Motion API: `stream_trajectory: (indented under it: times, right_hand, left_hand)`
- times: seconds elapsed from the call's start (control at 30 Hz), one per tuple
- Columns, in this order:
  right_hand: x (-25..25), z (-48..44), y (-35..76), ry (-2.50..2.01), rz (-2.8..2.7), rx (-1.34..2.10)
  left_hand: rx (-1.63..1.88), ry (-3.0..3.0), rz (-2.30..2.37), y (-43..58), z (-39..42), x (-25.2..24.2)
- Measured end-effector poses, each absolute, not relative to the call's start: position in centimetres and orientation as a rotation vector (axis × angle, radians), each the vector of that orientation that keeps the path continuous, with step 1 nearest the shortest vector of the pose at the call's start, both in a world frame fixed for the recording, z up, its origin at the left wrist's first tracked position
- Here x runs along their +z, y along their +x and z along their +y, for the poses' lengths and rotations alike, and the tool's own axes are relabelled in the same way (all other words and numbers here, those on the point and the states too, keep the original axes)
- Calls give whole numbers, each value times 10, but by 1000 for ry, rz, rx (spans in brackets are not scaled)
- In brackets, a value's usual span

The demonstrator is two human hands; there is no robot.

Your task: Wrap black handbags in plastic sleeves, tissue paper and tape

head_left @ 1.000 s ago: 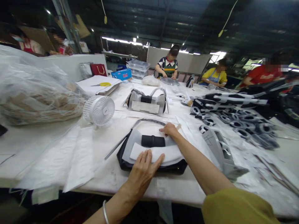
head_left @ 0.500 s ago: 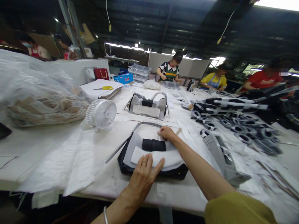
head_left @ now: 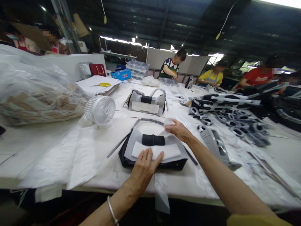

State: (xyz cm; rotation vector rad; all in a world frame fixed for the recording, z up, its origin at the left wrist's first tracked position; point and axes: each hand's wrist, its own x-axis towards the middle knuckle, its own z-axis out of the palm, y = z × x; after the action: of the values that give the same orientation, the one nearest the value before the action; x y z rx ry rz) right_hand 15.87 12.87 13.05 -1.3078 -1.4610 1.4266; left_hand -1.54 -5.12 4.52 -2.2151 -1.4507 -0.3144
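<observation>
A black handbag lies on the white table, its front covered by grey-white wrapping, with a black strap piece showing in the middle. Across the lower front is a folded white sheet. My left hand rests on that sheet with its fingers spread. At the upper right of the bag, beside the wrapped handle, my right hand pinches a small white piece.
A white fan and a big plastic bag stand left. Another wrapped handbag sits behind. Yellow scissors lie on paper. At right are a grey tape dispenser and wrapped straps. Several people work beyond.
My right hand has moved slightly right and up, and a white piece now shows at its fingertips. My left hand stays on the folded sheet. The camera view has shifted slightly.
</observation>
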Motion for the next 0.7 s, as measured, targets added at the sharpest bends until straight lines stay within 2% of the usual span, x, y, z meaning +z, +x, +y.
stream_trajectory:
  times: [0.07, 0.17, 0.27, 0.4, 0.7]
  right_hand:
    - [135, 108, 168, -1307, -1554, 1322]
    - [131, 69, 179, -1300, -1932, 963]
    - [113, 31, 186, -1197, -2270, 527]
    - [85, -4, 187, -1024, -2358, 84]
    - [69, -24, 184, -1029, -2452, -116]
  left_hand:
    - [-313, -2220, -1445, -15, -51, 47]
    - [-343, -2241, -1447, -17, -52, 49]
    - [-359, -2266, -1434, -19, -52, 53]
    - [-320, -2282, -1413, -25, -53, 55]
    - [-243, -2450, -1405, -25, -56, 86]
